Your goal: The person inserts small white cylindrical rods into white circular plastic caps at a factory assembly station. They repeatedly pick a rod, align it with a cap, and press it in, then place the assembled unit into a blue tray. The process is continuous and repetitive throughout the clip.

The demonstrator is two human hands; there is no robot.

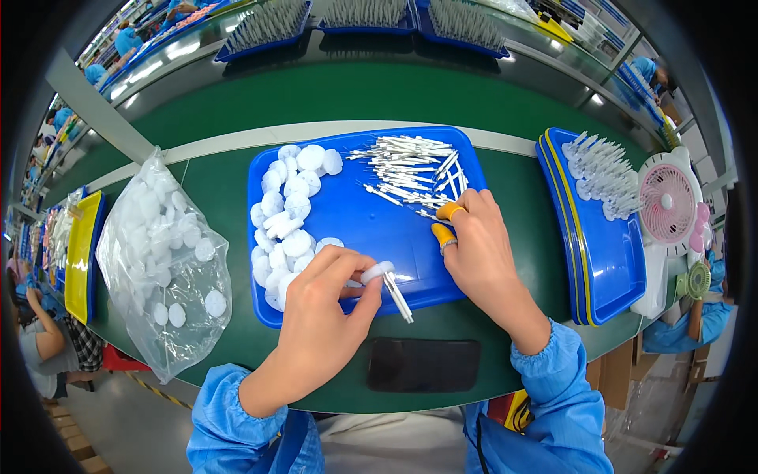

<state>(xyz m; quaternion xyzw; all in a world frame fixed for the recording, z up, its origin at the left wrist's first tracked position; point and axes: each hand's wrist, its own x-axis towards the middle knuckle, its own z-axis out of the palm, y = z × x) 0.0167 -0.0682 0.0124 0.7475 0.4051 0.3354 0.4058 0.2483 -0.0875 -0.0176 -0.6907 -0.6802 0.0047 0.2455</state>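
A blue tray [365, 223] lies in front of me, with white round discs [297, 206] heaped along its left side and a pile of thin white sticks [410, 170] at its upper right. Over the tray's near edge, my left hand [330, 302] pinches a white disc [377, 272] between thumb and fingers. A few white sticks [399, 300] project from that disc toward me. My right hand [483, 257] wears yellow finger covers [444, 233] on thumb and forefinger. Those fingertips are apart, at the near edge of the stick pile, and no stick shows between them.
A clear plastic bag [163, 261] of discs is on the left. Near the table's front edge lies a black phone [424, 365]. Stacked trays [600, 268] with finished-looking stick pieces [604, 174] and a pink-white fan [668, 199] stand right. Filled trays [268, 28] line the far shelf.
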